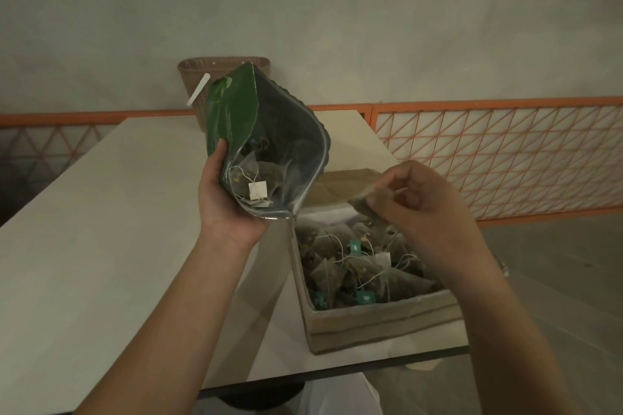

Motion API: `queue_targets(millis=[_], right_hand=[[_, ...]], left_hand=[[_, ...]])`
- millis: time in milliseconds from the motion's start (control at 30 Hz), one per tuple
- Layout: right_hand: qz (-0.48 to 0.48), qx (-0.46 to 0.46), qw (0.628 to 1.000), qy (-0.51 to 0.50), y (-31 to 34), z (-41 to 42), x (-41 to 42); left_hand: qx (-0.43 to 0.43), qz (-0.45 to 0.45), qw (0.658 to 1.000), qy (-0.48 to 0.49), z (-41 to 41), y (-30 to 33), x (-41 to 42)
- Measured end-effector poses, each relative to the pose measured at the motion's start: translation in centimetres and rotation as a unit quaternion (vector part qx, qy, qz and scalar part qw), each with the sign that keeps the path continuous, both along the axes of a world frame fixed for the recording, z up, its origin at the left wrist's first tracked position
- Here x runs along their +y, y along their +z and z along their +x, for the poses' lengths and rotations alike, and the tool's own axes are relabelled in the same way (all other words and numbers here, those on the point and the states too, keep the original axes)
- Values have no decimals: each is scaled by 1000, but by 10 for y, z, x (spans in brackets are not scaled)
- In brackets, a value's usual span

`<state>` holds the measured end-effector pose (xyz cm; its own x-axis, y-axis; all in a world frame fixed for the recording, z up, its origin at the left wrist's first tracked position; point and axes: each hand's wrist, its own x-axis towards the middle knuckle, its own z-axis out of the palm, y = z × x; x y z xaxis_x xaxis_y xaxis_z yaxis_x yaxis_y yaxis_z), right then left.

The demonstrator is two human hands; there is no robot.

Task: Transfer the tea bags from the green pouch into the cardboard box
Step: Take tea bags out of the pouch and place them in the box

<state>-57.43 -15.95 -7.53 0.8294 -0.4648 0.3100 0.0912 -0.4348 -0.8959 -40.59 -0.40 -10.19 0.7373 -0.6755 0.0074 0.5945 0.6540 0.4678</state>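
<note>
My left hand (225,202) grips the green pouch (236,111) from below and holds it above the table, its wide mouth turned toward me. A few tea bags (261,178) with white tags lie inside its silver lining. My right hand (414,202) pinches one tea bag (362,204) by its fingertips, just above the far end of the cardboard box (381,320). The box stands open on the table's right side and holds several pyramid tea bags (350,266) with strings and teal tags.
The light table (84,229) stretches left and away; its front edge runs just below the box. A brown woven basket (199,77) stands behind the pouch. An orange lattice railing (488,152) runs along the right. A white bag (340,394) sits under the table edge.
</note>
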Motion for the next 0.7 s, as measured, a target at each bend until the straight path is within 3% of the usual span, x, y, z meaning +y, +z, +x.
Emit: queue_targets(millis=[133, 333, 500, 567, 700], right_hand=[[-36, 71, 996, 37, -14, 3, 9], [-192, 106, 975, 37, -35, 8, 13], [-253, 228, 916, 210, -36, 6, 16], [-239, 196, 936, 167, -30, 7, 18], [-163, 7, 986, 41, -2, 13, 34]], left_hand=[[-1, -2, 1000, -4, -1, -2, -1], [6, -1, 1000, -1, -2, -3, -1], [4, 2, 1000, 3, -3, 0, -1], [8, 4, 1000, 2, -4, 1, -1], [18, 5, 1000, 11, -8, 3, -1]])
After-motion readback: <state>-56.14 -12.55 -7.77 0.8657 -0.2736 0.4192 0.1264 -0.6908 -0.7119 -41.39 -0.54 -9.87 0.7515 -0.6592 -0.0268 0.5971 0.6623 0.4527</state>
